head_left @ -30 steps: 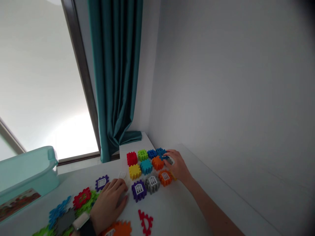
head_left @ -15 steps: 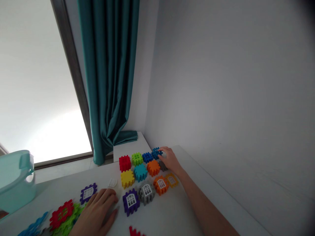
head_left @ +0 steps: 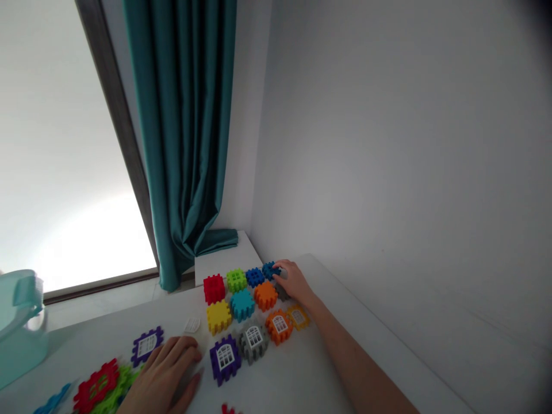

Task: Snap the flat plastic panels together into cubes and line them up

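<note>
At the far right corner of the block rows, my right hand [head_left: 295, 283] has its fingers and thumb on a dark blue toothed building block [head_left: 270, 270]. A grey block [head_left: 282, 292], partly hidden, sits beneath that hand. My left hand [head_left: 166, 368] lies on the table, fingers slightly bent and thumb apart, holding nothing I can see. Near its fingertips are a white window piece [head_left: 192, 325] and a flat purple window panel [head_left: 147, 345]. To its right stand a purple block [head_left: 225, 359] and a grey block with a white window [head_left: 253, 341].
Red [head_left: 214, 289], lime [head_left: 236, 280], yellow [head_left: 219, 317], light blue [head_left: 242, 305] and orange blocks [head_left: 265, 295] form rows. Loose panels [head_left: 95, 385] pile at left, beside a teal bin [head_left: 21, 339]. A wall [head_left: 388, 172] bounds the right side; a curtain [head_left: 185, 144] hangs behind.
The view has shifted slightly, so the blocks and table appear a little further left. Both hands stay in nearly the same places, the right one still at the dark blue block.
</note>
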`<state>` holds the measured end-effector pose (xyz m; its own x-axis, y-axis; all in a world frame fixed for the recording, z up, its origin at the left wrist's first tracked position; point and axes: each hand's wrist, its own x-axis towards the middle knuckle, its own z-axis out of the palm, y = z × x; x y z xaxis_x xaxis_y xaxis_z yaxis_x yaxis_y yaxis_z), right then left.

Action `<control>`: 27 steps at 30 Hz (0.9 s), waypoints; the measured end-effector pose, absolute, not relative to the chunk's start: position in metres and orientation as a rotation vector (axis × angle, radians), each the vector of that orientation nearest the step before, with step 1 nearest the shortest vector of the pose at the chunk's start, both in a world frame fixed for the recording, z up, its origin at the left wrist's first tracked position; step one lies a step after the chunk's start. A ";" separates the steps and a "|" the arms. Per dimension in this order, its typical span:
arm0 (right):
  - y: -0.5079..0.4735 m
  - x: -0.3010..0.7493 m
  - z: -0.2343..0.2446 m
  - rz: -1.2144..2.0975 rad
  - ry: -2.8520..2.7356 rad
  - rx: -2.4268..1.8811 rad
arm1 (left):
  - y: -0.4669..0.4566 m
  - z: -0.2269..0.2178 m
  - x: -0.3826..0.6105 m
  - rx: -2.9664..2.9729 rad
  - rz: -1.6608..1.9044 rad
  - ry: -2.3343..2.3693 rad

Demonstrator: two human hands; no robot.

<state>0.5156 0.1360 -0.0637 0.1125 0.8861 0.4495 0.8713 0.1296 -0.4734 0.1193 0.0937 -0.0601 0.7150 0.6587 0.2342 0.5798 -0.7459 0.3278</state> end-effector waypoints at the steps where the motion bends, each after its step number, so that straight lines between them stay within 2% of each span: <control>1: 0.136 0.516 -0.064 0.030 -1.726 -1.715 | 0.094 -0.060 0.119 2.693 0.497 0.989; 27: 0.138 0.515 -0.070 0.037 -1.718 -1.751 | 0.092 -0.052 0.121 2.688 0.468 0.986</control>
<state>0.5150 0.1376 -0.0701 0.1304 0.8953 0.4260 0.8762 0.0970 -0.4721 0.1213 0.0920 -0.0517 0.7211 0.6589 0.2139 0.5821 -0.7437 0.3288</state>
